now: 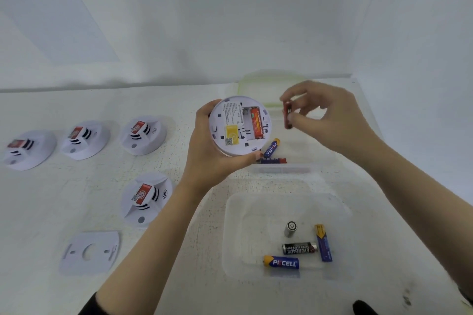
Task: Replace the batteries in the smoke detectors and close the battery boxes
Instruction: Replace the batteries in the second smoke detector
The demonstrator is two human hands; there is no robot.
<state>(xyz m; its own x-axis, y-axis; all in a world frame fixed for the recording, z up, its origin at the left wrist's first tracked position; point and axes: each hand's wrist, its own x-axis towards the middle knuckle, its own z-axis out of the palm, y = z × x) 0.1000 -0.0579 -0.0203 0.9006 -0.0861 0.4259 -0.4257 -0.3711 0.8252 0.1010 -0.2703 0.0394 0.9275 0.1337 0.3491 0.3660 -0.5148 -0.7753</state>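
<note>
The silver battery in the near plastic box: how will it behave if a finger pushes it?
The silver battery seems to stand on end, narrow and tall, so a push would probably tip it. Once down, its round body would likely roll on the smooth floor of the clear box until a wall stops it.

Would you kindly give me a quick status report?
Left hand holds open detector, orange battery seated. Right hand pinches red battery beside it. Nothing blocking.
</note>
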